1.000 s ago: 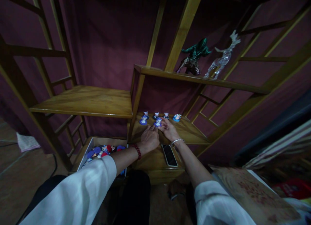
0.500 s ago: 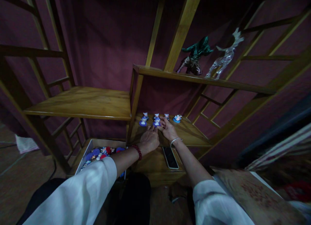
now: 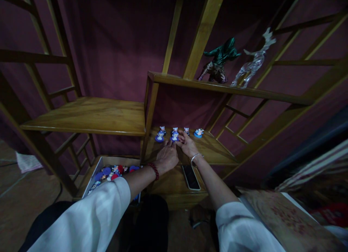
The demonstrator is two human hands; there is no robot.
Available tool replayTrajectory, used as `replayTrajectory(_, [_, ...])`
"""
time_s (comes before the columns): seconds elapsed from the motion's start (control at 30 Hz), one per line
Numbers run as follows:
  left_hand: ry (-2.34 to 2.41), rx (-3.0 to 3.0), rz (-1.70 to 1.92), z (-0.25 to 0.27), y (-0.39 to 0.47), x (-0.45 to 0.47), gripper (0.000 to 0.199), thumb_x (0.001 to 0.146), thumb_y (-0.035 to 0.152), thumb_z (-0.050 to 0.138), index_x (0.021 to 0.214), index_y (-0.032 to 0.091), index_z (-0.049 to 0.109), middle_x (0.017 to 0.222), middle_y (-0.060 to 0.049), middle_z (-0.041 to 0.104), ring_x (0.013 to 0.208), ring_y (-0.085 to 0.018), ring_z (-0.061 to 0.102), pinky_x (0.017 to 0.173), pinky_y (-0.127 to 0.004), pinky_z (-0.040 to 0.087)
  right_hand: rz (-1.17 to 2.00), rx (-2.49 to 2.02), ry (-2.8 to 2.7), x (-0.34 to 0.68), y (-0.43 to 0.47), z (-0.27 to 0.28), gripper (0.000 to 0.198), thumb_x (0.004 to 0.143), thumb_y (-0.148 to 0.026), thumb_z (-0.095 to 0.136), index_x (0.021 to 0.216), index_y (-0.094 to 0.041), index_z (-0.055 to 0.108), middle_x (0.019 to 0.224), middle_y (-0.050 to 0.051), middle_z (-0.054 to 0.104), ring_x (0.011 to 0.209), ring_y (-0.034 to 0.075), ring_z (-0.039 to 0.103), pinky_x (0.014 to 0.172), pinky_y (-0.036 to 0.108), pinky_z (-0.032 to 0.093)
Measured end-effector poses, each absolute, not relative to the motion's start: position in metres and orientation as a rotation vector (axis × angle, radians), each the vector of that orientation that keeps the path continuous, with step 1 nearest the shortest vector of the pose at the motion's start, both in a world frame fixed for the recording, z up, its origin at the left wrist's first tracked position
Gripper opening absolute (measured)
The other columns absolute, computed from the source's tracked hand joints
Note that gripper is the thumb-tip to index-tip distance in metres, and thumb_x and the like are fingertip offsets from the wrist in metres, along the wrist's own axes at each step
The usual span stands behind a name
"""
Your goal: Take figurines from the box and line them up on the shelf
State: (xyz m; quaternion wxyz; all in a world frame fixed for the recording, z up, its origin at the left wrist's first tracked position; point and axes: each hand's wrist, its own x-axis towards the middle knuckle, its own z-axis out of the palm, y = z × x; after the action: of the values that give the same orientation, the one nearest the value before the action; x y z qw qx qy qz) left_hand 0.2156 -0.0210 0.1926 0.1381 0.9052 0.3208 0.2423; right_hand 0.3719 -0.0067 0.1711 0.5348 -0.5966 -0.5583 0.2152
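A small white figurine on a purple base (image 3: 174,136) stands on the lower wooden shelf (image 3: 209,150). From its right side, my right hand (image 3: 188,145) closes its fingers on it. My left hand (image 3: 168,157) reaches in from the front, fingers bent and fingertips at the front of the same base; its grip is partly hidden. Left of them stands a similar purple-based figurine (image 3: 160,136). Behind is a row of small figurines, among them a dark one (image 3: 162,130) and another (image 3: 186,130), with a blue-based figurine (image 3: 198,132) at the right.
A smartphone (image 3: 191,177) lies on the ledge below my right wrist. At the lower left stands an open box (image 3: 92,172) of small colourful figures. A green-and-brown statuette (image 3: 220,61) and a clear deer figure (image 3: 252,63) stand on the upper shelf (image 3: 244,93).
The view has shifted slightly. Both hands stay at the same purple-based figurine, with hardly any visible movement.
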Motion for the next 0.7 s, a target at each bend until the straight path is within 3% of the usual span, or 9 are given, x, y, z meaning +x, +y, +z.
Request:
replayTrajectory(0.3, [0.961,2.586,0.768,0.1922,-0.0219,0.2138,0.040,0.076,0.013,0.037,0.112,0.003,0.050,0.119,-0.018,0.050,0.113,-0.026,0.040,0.097,-0.039,0.031,0.568,-1.416,-1.313,0.3707,-0.0057,0.1716,0.065,0.058,-0.032,0.068,0.119,-0.025,0.045,0.096,0.004,0.062,0.091,0.018,0.058,0.093,0.041,0.040])
replayTrajectory(0.7, [1.055,2.666,0.681,0.1950,-0.0243,0.2127,0.042,0.079,0.018,0.034,0.116,0.004,0.048,0.121,-0.016,0.050,0.114,-0.023,0.040,0.099,-0.033,0.028,0.545,-1.420,-1.394,0.3713,-0.0043,0.1705,0.057,0.062,-0.030,0.065,0.116,-0.023,0.046,0.095,0.003,0.063,0.092,0.016,0.059,0.092,0.037,0.043])
